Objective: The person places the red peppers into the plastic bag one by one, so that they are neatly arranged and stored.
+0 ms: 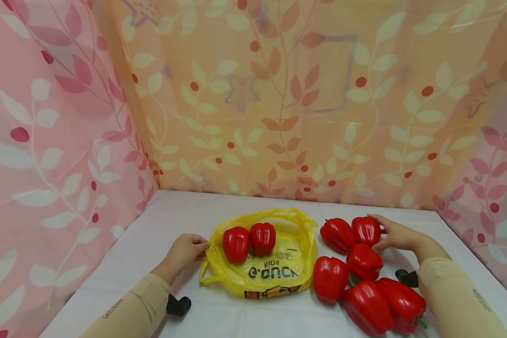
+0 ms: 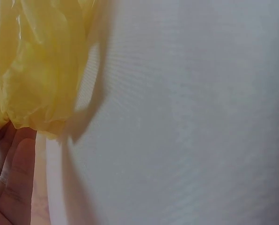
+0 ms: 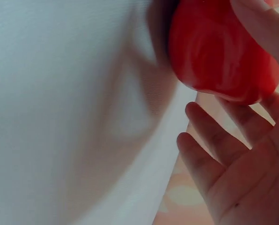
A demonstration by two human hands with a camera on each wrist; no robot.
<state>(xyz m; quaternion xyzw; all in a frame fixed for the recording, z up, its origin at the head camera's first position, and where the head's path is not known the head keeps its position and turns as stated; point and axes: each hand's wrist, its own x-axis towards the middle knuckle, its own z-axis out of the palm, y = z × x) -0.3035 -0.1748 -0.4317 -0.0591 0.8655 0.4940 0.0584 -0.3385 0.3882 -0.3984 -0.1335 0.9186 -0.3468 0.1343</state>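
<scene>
My left hand (image 1: 187,253) pinches the left edge of a yellow plastic bag (image 1: 219,272) that lies spread wide on the table. The left wrist view shows the fingertips at the gathered edge of the bag (image 2: 39,70). Inside the bag sit two red bell peppers, one on the left (image 1: 236,244) and one on the right (image 1: 263,238). At the back right, my right hand (image 1: 399,234) has thumb and fingers around a red bell pepper (image 1: 366,230). In the right wrist view the thumb lies across this pepper (image 3: 214,51), with the two outer fingers spread away from it.
Several more red bell peppers lie together right of the bag: one at the back (image 1: 337,234), one in the middle (image 1: 364,262), one beside the bag (image 1: 330,279), and two larger ones in front (image 1: 368,307). Patterned curtains (image 1: 279,94) enclose the white table (image 1: 181,206).
</scene>
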